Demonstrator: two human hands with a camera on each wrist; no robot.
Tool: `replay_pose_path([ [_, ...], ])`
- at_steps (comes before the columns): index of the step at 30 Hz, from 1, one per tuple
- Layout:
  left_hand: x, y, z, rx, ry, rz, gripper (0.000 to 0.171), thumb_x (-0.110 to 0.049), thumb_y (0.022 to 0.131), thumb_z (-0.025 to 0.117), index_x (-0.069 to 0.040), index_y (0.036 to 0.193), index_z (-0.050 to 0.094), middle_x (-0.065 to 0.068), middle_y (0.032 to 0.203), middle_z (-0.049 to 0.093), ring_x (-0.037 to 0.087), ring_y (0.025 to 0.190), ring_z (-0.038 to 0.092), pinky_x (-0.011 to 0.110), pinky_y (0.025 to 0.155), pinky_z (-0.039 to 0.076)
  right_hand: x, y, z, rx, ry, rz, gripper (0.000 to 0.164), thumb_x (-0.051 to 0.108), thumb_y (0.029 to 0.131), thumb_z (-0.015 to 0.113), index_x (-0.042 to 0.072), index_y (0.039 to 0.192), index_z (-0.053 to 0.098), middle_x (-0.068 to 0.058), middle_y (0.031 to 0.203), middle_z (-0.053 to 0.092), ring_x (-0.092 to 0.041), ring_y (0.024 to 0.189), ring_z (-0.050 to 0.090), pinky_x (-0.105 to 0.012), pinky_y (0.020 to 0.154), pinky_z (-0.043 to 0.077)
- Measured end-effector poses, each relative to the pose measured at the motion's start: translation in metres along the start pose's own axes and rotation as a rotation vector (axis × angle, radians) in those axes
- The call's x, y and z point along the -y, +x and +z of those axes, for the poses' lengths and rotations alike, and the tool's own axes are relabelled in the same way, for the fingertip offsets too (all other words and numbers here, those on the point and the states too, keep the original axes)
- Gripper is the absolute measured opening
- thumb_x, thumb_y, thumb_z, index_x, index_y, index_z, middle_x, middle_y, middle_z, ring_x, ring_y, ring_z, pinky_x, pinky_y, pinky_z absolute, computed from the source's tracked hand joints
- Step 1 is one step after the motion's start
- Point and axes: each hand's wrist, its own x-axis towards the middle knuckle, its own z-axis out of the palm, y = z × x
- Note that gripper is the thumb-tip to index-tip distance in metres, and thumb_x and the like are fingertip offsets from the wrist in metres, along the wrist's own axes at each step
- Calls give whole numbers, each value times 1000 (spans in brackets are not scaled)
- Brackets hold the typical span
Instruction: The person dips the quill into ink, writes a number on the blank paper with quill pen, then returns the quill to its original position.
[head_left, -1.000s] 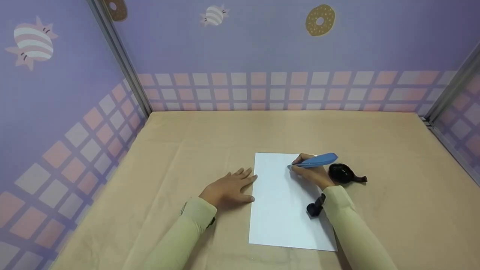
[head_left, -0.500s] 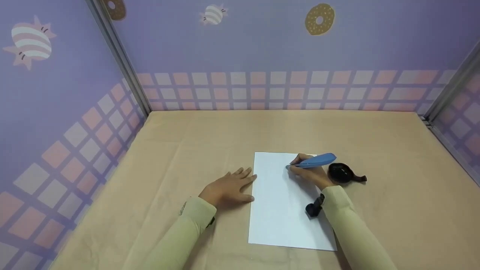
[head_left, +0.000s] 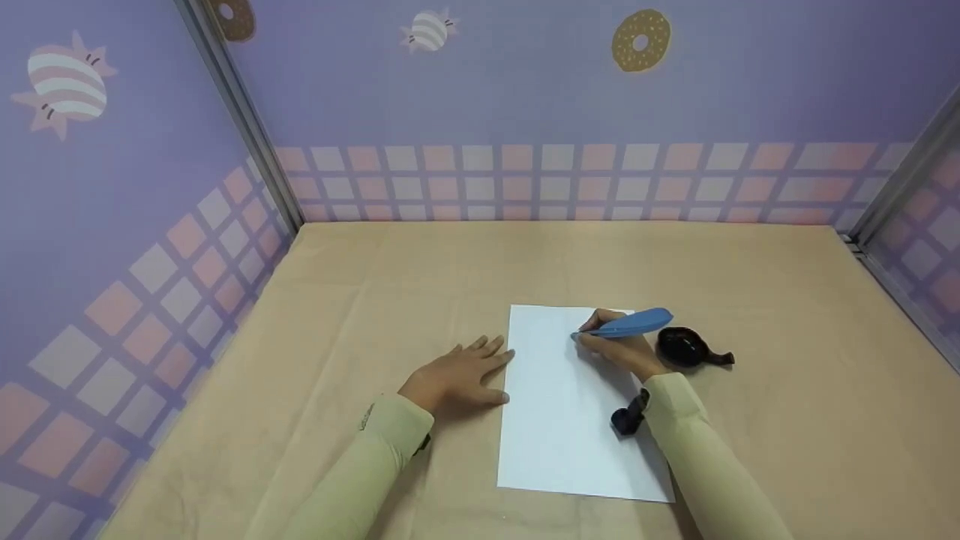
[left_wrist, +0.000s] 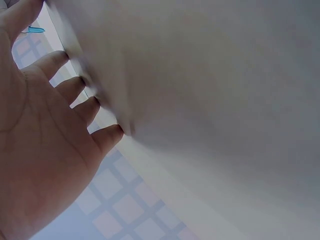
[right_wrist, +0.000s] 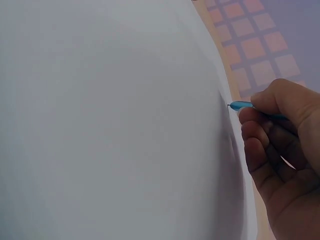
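Observation:
A white sheet of paper lies on the table. My left hand rests with spread fingers at its left edge; in the left wrist view the fingertips of that hand press against the surface. My right hand pinches a blue feather-shaped pen over the upper part of the sheet, its tip pointing left. In the right wrist view, thumb and fingers of the right hand grip the pen close to its fine tip. Whether the tip touches the paper cannot be told, and no mark shows on it.
Just right of the right hand sits a small glossy black dish with a short handle. A beige cloth covers the table. Patterned purple walls stand behind and at the sides. A black wrist camera hangs beside the right cuff.
The pen tip and right hand have shifted very slightly left and toward me over the paper. My left hand stays in place.

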Motion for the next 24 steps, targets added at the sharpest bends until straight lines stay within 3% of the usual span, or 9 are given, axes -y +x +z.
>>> replay_pose_path([
  [11,1,1,1,0,-12,3,75,-53,92,52,-24,155,22,1,163,8,25,151,6,51,121,11,0,0,3,24,8,-5,13,9,81,70,0,90,64,-9,87,66,-12,66,55,-22,60,47],
  [24,1,1,0,5,6,9,75,-55,94,50,-25,155,20,0,163,6,25,151,5,52,121,10,2,-3,3,49,33,-23,10,9,82,69,3,88,64,-1,80,63,-10,63,53,-21,57,44],
])
